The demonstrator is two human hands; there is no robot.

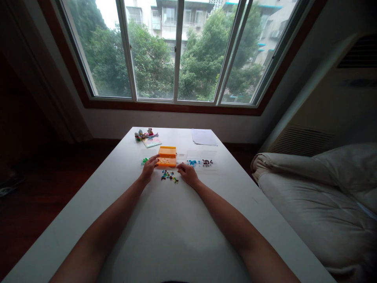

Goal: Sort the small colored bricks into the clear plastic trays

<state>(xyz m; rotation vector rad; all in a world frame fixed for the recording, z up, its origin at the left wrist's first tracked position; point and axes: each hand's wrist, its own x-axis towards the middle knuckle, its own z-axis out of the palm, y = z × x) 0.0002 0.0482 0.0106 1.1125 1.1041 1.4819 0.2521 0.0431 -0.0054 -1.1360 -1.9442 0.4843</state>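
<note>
An open orange plastic box [167,151] lies on the white table, with its lid folded back and several small pale pieces in its near half. My left hand [149,168] is at the box's left edge, fingers and thumb around that side. Just off the near right corner, my right hand [187,173] has its fingers curled together; whatever is in them is too small to make out. Between my hands, in front of the box, is a loose pile of small multicoloured pieces [168,175].
Clear trays hold green pieces [145,161], blue pieces [193,162] and dark brown pieces [207,162]. Farther back are colourful toy figures [144,135], a printed sheet [152,142] and white papers [204,137]. A padded beige seat [309,196] stands right of the table [173,236].
</note>
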